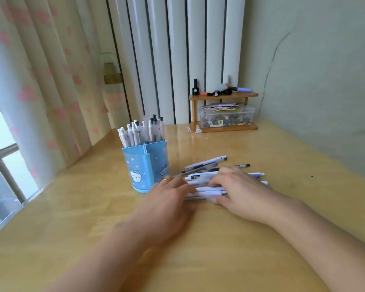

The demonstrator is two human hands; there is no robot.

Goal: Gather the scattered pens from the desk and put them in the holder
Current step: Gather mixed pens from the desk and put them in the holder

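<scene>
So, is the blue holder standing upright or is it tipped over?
Upright. The holder stands on its base on the desk, and its pens point up.
</scene>
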